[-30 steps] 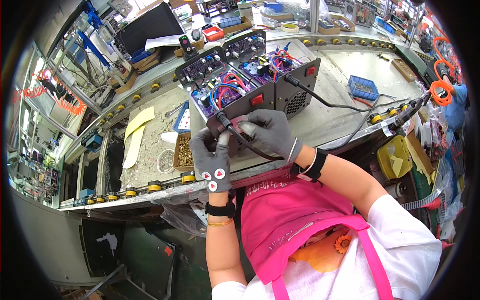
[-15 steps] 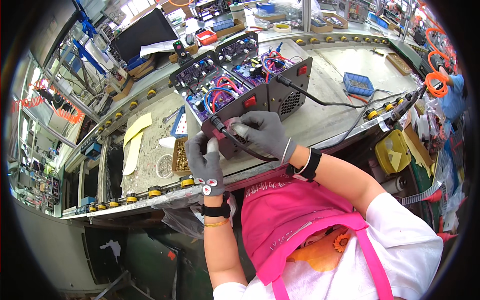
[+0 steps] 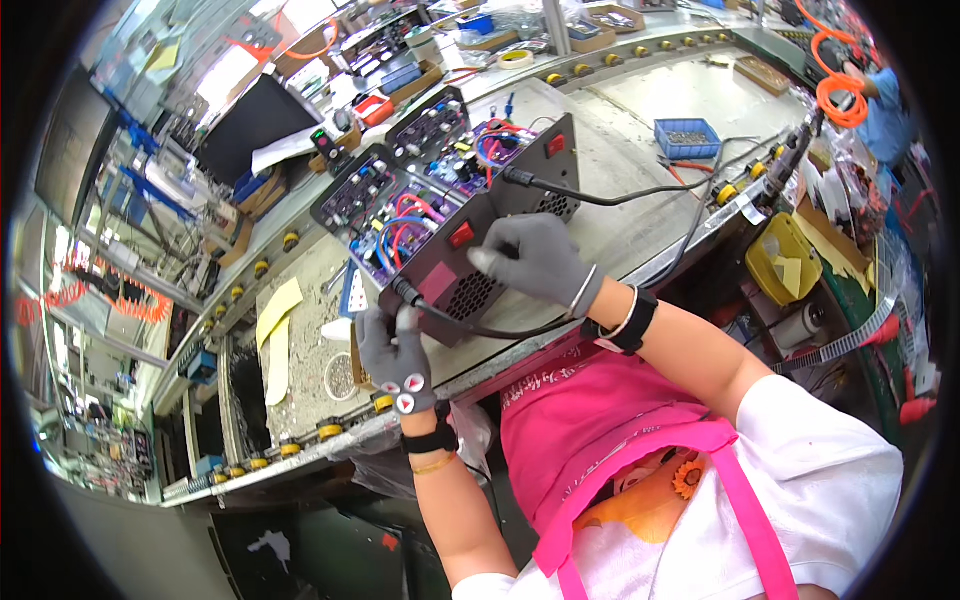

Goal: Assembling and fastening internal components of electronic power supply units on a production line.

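Two gloved hands, left hand [image 3: 395, 352] and right hand [image 3: 535, 262], clasp the wire-filled open chassis [image 3: 470, 235]; blue tray [image 3: 687, 138] holds small parts.

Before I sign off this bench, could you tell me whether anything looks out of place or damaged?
Nothing looks damaged or spilled. The open chassis has its wiring exposed and sits tilted on the bench, propped by both gloved hands: the left hand at its lower corner, the right hand on the back panel. Black cables trail loosely across the surface.

A blue parts bin [image 3: 687, 137] sits far right on the bench, a coiled orange hose [image 3: 838, 88] beyond it (near another person), yellow paper sheets [image 3: 276, 325] lying left.
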The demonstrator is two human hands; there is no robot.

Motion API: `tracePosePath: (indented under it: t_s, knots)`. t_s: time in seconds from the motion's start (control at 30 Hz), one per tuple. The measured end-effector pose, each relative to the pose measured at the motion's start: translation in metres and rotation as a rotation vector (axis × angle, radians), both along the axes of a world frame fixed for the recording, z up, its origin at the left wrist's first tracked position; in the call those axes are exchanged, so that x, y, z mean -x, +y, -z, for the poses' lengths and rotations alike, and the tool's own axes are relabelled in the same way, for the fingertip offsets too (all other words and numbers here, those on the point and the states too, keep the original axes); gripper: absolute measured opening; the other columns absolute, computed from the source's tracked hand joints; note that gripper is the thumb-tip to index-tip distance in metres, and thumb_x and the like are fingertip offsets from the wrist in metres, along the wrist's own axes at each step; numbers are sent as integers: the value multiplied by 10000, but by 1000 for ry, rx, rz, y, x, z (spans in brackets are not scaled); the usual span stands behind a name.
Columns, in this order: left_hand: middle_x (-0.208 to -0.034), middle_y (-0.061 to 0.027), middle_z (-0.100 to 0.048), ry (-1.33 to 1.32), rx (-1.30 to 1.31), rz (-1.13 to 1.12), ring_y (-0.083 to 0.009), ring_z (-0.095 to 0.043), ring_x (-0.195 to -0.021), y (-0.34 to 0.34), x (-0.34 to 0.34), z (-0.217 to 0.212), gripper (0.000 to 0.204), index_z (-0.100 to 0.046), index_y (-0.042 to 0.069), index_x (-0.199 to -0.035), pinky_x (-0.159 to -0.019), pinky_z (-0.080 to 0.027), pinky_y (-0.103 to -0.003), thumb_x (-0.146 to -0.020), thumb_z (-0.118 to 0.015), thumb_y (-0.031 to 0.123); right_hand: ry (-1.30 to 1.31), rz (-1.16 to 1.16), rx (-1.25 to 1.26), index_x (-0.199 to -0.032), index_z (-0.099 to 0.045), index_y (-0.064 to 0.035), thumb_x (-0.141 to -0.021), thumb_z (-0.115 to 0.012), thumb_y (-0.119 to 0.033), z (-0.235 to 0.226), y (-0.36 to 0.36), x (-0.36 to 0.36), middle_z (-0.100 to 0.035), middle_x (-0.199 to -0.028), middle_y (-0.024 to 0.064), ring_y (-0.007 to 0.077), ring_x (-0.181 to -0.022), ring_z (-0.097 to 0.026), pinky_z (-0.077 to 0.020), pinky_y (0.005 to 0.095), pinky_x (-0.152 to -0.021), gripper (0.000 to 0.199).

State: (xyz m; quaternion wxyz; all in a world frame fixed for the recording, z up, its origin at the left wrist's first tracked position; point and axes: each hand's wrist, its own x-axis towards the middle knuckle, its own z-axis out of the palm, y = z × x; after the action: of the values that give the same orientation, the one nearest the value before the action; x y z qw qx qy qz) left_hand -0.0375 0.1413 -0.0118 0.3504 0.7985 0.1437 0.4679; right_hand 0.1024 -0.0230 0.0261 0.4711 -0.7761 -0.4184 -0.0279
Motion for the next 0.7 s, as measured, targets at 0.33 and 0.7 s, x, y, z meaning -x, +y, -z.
tracePosePath:
  t_s: [0.33, 0.7]
  knots:
    - [-839, -73, -574, 4, 182, -33, -163, -537, -771, -8, -8, 3, 388, -559, 1, -954, -741, -434, -283, -1003, -379, 342, 151, -330, 33, -948, -669, -16, -774, -602, -226, 63, 0, -24, -622, -654, 107, 160, -612, -612, -493, 314, -605, 281]
    - [-982, -158, -622, -8, -225, -36, -267, -572, -868, -89, -7, -138, 313, -599, -45, -1046, -771, -464, -363, -906, -620, 234, 971, 923, -1049, -1046, -558, -95, -859, -631, -347, 117, -285, -48, -578, -808, 9, 91, -604, -529, -472, 244, -483, 322]
